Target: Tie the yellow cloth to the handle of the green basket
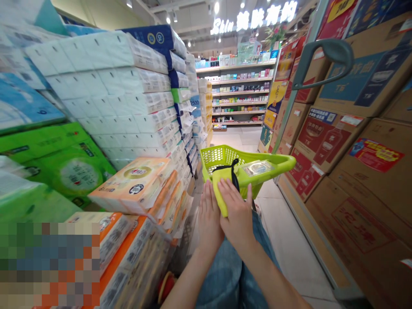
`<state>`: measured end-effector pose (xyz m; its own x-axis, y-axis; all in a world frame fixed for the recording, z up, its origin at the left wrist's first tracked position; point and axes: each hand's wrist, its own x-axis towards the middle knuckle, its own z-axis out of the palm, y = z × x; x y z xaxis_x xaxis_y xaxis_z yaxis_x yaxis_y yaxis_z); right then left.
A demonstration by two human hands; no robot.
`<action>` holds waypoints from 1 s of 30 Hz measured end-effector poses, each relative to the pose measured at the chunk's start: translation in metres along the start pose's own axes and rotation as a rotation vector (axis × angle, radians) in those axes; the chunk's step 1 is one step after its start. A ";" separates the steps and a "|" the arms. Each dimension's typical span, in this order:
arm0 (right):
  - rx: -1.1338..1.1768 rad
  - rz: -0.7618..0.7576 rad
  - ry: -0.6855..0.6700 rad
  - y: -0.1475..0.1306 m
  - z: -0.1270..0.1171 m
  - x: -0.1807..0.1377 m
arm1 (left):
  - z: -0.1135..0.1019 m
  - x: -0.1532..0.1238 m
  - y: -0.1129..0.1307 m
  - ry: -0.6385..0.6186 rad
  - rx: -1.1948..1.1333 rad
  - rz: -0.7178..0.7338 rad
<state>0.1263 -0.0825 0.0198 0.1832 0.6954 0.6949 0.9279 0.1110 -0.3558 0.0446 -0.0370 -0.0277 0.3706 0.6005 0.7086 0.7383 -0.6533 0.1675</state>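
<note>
A lime-green plastic shopping basket (273, 165) sits in front of me in a store aisle, with a flat packaged item (257, 167) lying across its top and a black strap (234, 171) over its near rim. My right hand (238, 214) lies flat on the basket's near green edge, fingers stretched out and together. My left hand (209, 216) rests beside it, fingers straight and pointing forward, touching the same edge from the left. Neither hand grips anything. Blue denim (231, 270) shows below my forearms.
Tall stacks of tissue packs (128, 98) fill the left side, with orange packs (138, 184) low and near. Brown and red cartons (354, 150) line the right behind a grey cart handle (325, 53). Shelves (238, 94) stand at the aisle's far end over a pale tiled floor (289, 244).
</note>
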 end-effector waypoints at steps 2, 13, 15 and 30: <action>0.046 -0.068 -0.030 -0.006 0.002 -0.002 | 0.001 -0.001 -0.003 -0.005 0.010 0.004; -0.075 0.046 0.092 0.071 -0.035 0.007 | -0.005 0.006 0.008 -0.004 -0.039 -0.010; -0.075 0.075 0.107 0.057 -0.025 0.004 | -0.004 0.005 0.008 -0.002 -0.039 -0.011; -0.033 -0.083 0.054 0.074 -0.029 -0.004 | -0.004 0.004 0.001 -0.036 -0.030 0.002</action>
<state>0.2037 -0.0978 0.0093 0.1219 0.6452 0.7542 0.9507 0.1425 -0.2755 0.0450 -0.0373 -0.0220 0.3923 0.6150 0.6840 0.7203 -0.6678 0.1874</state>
